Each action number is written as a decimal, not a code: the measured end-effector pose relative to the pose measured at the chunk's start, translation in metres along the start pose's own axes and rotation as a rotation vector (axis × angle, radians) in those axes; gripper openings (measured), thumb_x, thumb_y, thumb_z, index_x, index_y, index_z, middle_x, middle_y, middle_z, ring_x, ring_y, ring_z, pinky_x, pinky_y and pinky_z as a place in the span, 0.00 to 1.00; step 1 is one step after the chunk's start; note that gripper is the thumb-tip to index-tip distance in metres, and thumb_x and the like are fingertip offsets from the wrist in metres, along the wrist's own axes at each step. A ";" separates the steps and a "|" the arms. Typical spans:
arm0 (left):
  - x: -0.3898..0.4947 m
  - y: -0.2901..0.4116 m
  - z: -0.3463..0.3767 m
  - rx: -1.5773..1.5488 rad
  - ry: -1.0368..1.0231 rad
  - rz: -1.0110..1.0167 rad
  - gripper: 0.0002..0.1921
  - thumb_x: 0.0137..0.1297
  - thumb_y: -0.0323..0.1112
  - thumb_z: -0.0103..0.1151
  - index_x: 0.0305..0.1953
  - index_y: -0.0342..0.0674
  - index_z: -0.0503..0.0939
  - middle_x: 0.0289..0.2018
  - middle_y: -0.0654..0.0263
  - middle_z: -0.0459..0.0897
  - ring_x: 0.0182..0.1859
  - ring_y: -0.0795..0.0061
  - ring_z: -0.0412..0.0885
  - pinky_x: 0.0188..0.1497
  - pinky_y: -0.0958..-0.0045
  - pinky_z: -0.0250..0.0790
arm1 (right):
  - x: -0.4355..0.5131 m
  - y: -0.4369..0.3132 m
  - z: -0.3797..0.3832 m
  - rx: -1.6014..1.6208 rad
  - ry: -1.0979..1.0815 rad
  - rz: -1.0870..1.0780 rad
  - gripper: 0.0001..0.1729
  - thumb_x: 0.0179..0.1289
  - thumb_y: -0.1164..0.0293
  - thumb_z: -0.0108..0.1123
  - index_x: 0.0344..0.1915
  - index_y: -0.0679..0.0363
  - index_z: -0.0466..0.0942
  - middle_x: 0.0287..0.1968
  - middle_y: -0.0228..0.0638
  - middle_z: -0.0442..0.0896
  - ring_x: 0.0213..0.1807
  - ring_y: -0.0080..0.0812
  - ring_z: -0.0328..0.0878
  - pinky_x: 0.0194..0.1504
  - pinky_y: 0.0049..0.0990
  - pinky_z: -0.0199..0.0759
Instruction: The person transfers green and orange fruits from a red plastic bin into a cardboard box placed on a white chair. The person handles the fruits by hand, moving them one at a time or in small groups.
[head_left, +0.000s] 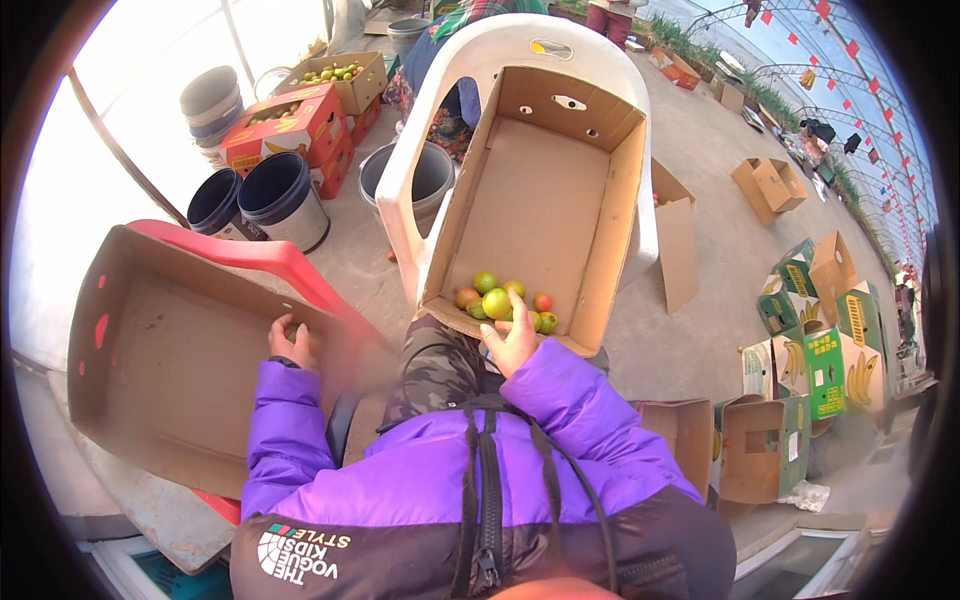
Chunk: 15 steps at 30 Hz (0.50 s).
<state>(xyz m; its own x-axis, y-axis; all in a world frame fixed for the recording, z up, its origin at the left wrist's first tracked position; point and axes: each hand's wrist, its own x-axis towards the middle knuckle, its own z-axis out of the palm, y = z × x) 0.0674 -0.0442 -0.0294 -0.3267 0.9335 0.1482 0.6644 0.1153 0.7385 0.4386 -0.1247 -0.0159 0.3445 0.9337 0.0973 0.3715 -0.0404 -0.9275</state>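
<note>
A long cardboard box (540, 202) lies on a white plastic armchair (397, 187) in front of me. Green and reddish tomatoes (496, 304) sit together at its near end. There my right hand (514, 334) reaches over the near rim, its fingers at the tomatoes; whether it grips one is unclear. On the left, a second cardboard box (180, 360) rests on a red plastic chair (300, 277). My left hand (295, 341) is over the right side of that box, fingers curled, with a blurred patch beside it; what it holds cannot be told.
Buckets (281, 199) and red cartons (289, 131) with tomatoes stand at the back left. A grey bucket (427, 184) is beside the white chair. Banana cartons (825, 371) and an upright cardboard box (757, 450) stand on the right. Another person (442, 75) is behind the white chair.
</note>
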 end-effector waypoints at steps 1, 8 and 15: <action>0.002 -0.023 0.002 0.116 -0.008 -0.004 0.24 0.58 0.40 0.59 0.56 0.40 0.70 0.53 0.49 0.70 0.53 0.55 0.72 0.56 0.58 0.67 | 0.000 0.004 0.000 0.005 -0.018 -0.013 0.41 0.58 0.71 0.63 0.68 0.62 0.54 0.61 0.51 0.66 0.46 0.32 0.78 0.46 0.30 0.74; -0.012 -0.095 0.034 0.611 -0.193 -0.079 0.34 0.48 0.50 0.64 0.58 0.48 0.70 0.57 0.41 0.65 0.61 0.41 0.62 0.61 0.49 0.60 | -0.007 0.017 0.002 0.095 -0.114 -0.001 0.37 0.60 0.74 0.60 0.67 0.63 0.55 0.57 0.46 0.66 0.41 0.28 0.77 0.39 0.26 0.75; 0.007 -0.081 0.025 0.752 -0.142 0.101 0.32 0.50 0.44 0.67 0.57 0.41 0.69 0.53 0.47 0.68 0.59 0.46 0.63 0.62 0.54 0.59 | -0.003 0.011 0.013 0.041 -0.100 -0.028 0.35 0.60 0.74 0.61 0.65 0.63 0.58 0.55 0.45 0.67 0.40 0.27 0.78 0.39 0.25 0.75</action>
<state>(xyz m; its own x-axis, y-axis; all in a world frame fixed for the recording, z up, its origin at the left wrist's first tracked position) 0.0283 -0.0388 -0.1043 -0.1844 0.9805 0.0681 0.9811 0.1795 0.0721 0.4301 -0.1235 -0.0312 0.2459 0.9652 0.0889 0.3439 -0.0011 -0.9390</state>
